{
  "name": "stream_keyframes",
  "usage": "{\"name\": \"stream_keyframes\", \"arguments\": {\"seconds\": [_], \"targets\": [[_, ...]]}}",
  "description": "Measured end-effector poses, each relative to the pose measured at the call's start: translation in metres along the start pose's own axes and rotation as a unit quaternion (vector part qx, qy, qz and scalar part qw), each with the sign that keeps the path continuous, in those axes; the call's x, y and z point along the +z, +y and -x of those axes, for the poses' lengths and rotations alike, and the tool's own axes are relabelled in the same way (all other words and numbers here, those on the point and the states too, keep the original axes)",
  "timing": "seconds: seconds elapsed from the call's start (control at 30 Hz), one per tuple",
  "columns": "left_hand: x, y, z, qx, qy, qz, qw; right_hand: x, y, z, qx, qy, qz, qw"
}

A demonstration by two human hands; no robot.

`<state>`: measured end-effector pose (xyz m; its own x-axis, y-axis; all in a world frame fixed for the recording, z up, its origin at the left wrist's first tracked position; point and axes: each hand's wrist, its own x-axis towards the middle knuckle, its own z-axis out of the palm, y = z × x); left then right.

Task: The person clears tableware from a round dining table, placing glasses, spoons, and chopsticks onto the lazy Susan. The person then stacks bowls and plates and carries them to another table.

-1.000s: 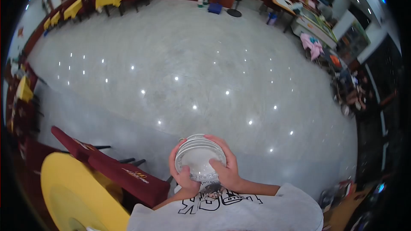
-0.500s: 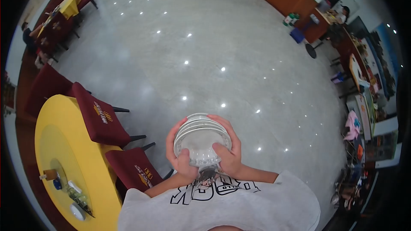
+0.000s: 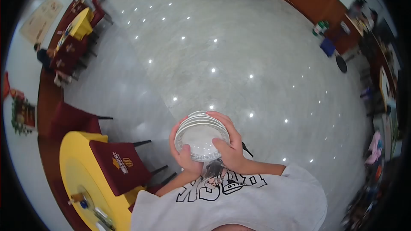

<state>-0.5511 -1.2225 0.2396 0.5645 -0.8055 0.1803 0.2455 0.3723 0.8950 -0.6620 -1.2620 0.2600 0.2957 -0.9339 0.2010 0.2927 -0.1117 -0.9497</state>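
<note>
Over a glossy grey floor [image 3: 239, 38], near a round, yellow-clothed table [image 3: 79, 149] and a dark-red upholstered chair [image 3: 107, 169], you hold, before your white short-sleeved T-shirt [image 3: 282, 201], a stack of round white dishes with patterned rims [image 3: 200, 137], left hand [image 3: 186, 157] and right hand [image 3: 231, 149] clamped on opposite sides. Probably stiff, slick, breakable and weighty together, it is best gripped low from both flanks. The chair's gold emblem [image 3: 127, 162] is unreadable; smaller black shirt lettering [image 3: 234, 185] shows "ELLO."
</note>
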Motion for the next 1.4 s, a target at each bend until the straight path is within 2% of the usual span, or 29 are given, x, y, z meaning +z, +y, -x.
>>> {"name": "stream_keyframes", "arguments": {"seconds": [0.1,0.27,0.37,0.5,0.67,0.8,1.0,1.07,1.13,1.23,1.3,1.37,1.4], "targets": [[0.010,-0.012,-0.050,0.014,0.059,0.031,0.998,-0.001,0.010,-0.062,0.026,-0.047,-0.001,0.999],[0.023,-0.063,-0.175,-0.001,0.039,0.053,0.998,-0.005,0.052,-0.183,0.036,-0.045,0.007,0.998],[0.022,-0.086,-0.254,-0.005,0.018,0.040,0.999,0.007,0.081,-0.256,0.001,-0.026,0.000,1.000],[0.018,-0.108,-0.367,-0.017,0.009,0.048,0.999,0.034,0.097,-0.364,0.027,0.022,0.020,0.999],[0.039,-0.124,-0.474,-0.033,-0.059,0.017,0.998,0.038,0.107,-0.462,0.025,0.087,0.015,0.996],[0.055,-0.146,-0.551,-0.041,-0.079,0.033,0.996,0.029,0.121,-0.540,0.001,0.068,0.037,0.997],[0.090,-0.217,-0.680,-0.008,-0.107,0.005,0.994,-0.011,0.176,-0.684,-0.037,0.029,0.030,0.998],[0.111,-0.237,-0.719,-0.058,-0.064,0.022,0.996,-0.028,0.192,-0.732,-0.044,0.027,0.038,0.998],[0.138,-0.253,-0.767,-0.065,-0.048,0.029,0.996,-0.042,0.205,-0.793,0.021,0.031,-0.015,0.999],[0.163,-0.279,-0.828,-0.085,0.005,0.022,0.996,-0.055,0.218,-0.862,0.058,0.028,-0.047,0.997],[0.175,-0.285,-0.857,-0.087,0.041,0.015,0.995,-0.056,0.224,-0.895,0.077,0.024,-0.046,0.996],[0.193,-0.290,-0.882,-0.110,0.100,0.063,0.987,-0.063,0.229,-0.931,0.086,0.019,-0.034,0.996],[0.198,-0.302,-0.897,-0.108,0.099,0.069,0.987,-0.068,0.233,-0.948,0.075,0.006,-0.014,0.997]]}}
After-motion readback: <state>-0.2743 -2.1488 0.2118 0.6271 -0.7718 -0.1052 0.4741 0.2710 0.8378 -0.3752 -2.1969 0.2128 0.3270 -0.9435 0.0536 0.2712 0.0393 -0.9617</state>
